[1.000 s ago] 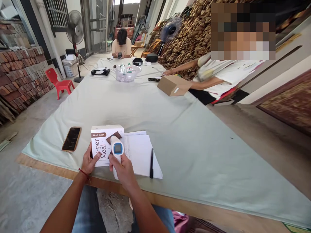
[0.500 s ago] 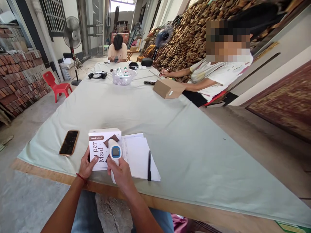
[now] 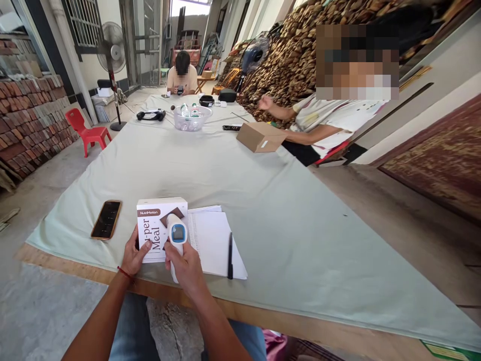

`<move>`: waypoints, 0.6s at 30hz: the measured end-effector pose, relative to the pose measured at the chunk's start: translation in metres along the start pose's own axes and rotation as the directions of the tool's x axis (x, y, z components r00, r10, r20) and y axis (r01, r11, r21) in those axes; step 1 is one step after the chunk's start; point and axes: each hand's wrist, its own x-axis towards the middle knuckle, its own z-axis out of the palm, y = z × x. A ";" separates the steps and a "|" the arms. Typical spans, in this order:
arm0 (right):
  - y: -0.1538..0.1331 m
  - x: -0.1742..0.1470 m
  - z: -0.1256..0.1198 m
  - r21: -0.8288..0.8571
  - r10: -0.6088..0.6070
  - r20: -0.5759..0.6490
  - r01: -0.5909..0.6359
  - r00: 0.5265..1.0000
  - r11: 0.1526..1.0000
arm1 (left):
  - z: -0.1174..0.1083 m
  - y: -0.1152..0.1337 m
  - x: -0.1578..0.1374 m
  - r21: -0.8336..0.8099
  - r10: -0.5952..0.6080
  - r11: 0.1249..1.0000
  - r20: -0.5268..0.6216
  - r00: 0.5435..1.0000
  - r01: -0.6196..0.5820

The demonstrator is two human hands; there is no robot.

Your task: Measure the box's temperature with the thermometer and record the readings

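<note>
My left fingers [image 3: 147, 246] clamp the box [image 3: 149, 228], my right fingers [image 3: 175, 250] wrap the thermometer [image 3: 178, 232]; a rightward swing could knock the pen [image 3: 230, 255] off the paper [image 3: 211, 235].

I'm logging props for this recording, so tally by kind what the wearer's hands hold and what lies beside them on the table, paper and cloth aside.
White box: 1
Handheld thermometer: 1
Phone: 1
Black pen: 1
Total: 4

The box [image 3: 147, 230] is white and brown, the thermometer [image 3: 178, 234] white and blue.
</note>
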 end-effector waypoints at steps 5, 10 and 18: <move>0.001 0.001 0.000 -0.009 -0.009 0.001 0.009 1.000 1.000 | -0.001 -0.003 0.000 -0.007 0.007 1.000 0.016 1.000 -0.007; 0.008 -0.004 -0.004 0.151 0.046 0.046 -0.052 0.998 0.987 | 0.000 -0.010 -0.001 0.014 0.045 0.999 -0.017 0.999 -0.045; 0.013 -0.033 -0.057 0.307 0.095 -0.168 -0.039 0.981 0.951 | 0.003 -0.026 0.005 0.166 0.158 0.978 -0.174 0.972 -0.129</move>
